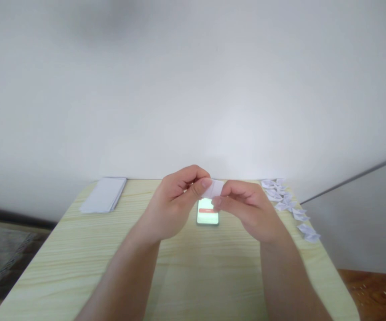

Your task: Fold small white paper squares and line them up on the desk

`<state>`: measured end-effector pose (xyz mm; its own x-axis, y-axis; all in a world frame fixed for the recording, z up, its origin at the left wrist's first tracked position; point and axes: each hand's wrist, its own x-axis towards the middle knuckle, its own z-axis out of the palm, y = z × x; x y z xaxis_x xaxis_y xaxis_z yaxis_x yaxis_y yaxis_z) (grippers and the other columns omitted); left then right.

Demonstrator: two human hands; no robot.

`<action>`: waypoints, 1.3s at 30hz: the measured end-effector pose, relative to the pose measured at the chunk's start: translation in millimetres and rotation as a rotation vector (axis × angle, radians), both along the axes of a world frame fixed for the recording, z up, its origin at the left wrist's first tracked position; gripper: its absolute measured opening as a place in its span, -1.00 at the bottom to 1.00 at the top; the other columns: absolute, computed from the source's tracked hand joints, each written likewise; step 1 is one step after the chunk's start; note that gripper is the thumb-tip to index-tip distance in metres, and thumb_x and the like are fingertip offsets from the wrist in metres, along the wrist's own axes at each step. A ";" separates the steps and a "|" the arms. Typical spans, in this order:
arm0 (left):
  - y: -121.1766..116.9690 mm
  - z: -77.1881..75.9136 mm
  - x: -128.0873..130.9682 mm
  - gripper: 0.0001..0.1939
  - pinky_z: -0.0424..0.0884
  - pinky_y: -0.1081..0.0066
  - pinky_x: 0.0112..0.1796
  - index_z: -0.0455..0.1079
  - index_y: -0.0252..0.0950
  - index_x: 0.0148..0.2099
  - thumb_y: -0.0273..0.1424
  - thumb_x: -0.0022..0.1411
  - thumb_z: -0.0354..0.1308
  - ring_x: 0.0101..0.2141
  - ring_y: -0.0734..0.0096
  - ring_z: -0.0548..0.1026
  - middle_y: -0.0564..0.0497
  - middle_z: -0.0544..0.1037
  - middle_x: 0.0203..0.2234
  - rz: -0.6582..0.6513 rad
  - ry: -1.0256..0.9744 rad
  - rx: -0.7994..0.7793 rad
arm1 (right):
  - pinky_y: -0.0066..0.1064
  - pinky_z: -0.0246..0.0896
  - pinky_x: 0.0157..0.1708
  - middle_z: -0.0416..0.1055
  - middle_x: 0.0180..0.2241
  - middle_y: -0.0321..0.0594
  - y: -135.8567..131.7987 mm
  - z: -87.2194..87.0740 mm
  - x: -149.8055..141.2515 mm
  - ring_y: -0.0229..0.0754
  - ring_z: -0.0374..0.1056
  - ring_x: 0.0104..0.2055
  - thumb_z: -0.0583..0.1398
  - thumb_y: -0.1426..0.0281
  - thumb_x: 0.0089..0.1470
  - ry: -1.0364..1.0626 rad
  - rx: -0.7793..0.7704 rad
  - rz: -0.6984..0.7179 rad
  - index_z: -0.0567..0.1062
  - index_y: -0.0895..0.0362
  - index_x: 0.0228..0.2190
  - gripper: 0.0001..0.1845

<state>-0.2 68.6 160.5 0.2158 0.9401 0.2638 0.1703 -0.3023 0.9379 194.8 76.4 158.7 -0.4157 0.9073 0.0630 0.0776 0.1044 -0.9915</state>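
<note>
A small folded piece of white paper (pixel 217 189) is held up between both hands over the middle of the table. My left hand (pixel 176 200) pinches its left side, thumb in front and fingers behind. On the other side, my right hand (pixel 248 207) grips the lower right edge between thumb and forefinger. Fold lines show faintly on the paper, and its left part is covered by the left thumb. Behind and below it lies a phone (pixel 208 218) with a lit screen, its upper part hidden by the paper and fingers.
A stack of white paper sheets (pixel 103 195) lies at the table's far left. Several folded white paper pieces (pixel 285 203) run along the far right edge. The light wood-grain table (pixel 209 272) meets a white wall (pixel 193 89) at the back.
</note>
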 end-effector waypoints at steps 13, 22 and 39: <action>-3.4 5.9 0.1 -0.83 0.28 0.37 -0.30 0.46 -0.25 -0.24 -0.28 0.38 0.17 -0.32 0.41 0.37 0.03 0.45 -0.38 0.074 0.126 0.073 | -0.42 0.15 -0.42 0.46 -0.45 -0.31 2.5 -2.6 5.6 -0.27 0.30 -0.42 0.32 0.29 0.16 -0.019 0.029 -0.033 0.54 0.11 -0.45 -0.81; -1.6 6.2 -1.3 -0.82 0.24 0.38 -0.33 0.47 -0.25 -0.24 -0.27 0.39 0.15 -0.34 0.43 0.35 0.06 0.44 -0.39 0.088 0.176 0.058 | -0.46 0.15 -0.45 0.45 -0.47 -0.36 2.9 -0.4 3.3 -0.32 0.31 -0.44 0.30 0.32 0.17 -0.137 0.174 -0.085 0.55 0.09 -0.43 -0.84; -6.1 5.2 8.9 -0.84 0.39 0.38 -0.31 0.47 -0.23 -0.06 -0.38 0.32 0.18 -0.34 0.40 0.45 0.03 0.48 -0.38 0.103 -0.070 0.020 | -0.34 0.41 -0.32 0.54 -0.46 -0.29 4.5 0.6 3.2 -0.21 0.46 -0.38 0.33 0.26 0.14 0.084 0.062 -0.137 0.59 0.08 -0.32 -0.86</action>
<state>8.7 62.5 165.7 0.0988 0.9507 0.2938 0.1356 -0.3054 0.9425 198.0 80.8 159.3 -0.2794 0.9484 0.1501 0.0128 0.1600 -0.9870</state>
